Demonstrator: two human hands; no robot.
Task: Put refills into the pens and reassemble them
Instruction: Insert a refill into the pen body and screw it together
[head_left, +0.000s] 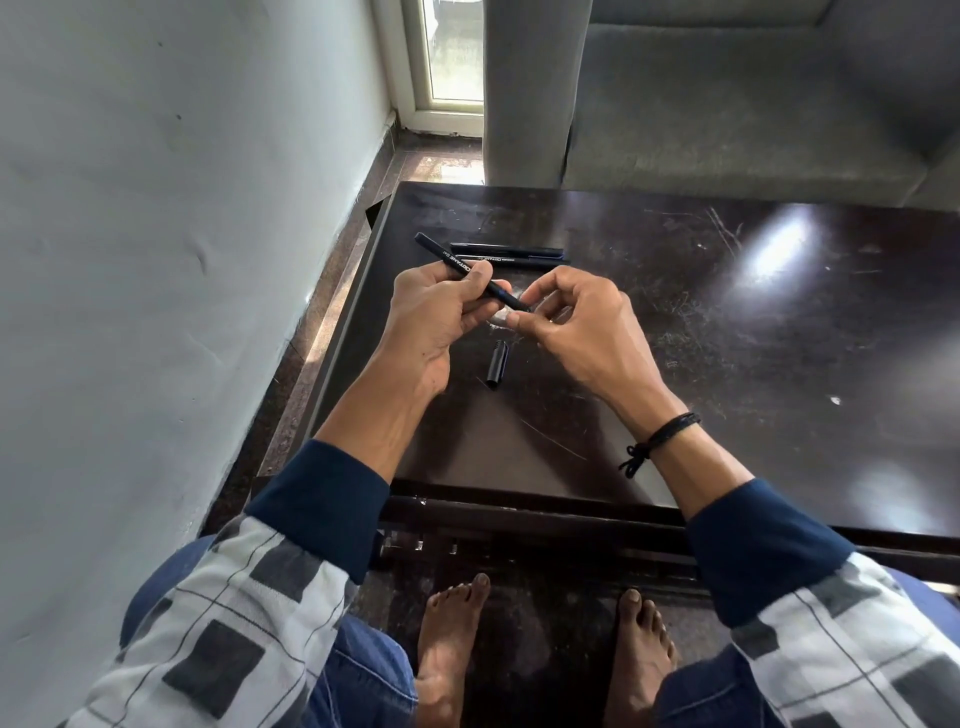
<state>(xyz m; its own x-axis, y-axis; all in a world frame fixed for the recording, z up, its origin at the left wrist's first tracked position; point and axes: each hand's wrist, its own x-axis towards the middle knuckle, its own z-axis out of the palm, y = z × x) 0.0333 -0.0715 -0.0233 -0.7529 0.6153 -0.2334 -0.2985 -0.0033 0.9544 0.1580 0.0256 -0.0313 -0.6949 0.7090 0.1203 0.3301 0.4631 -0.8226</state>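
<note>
Left hand (436, 306): gripping, with fingers curling round it, the slim matte black pen (452, 257), which is slanting above the table. Loose cap (497, 364): short, ribbed dark plastic, lying just below the hands. Two further pens (509, 249): lying side by side behind. Right hand (576, 317): pinching the pen's tip end, apparently seating the nose; capping is likely coming next. Table (727, 338): dark, glossy, scratched.

Head view, looking down (close).
</note>
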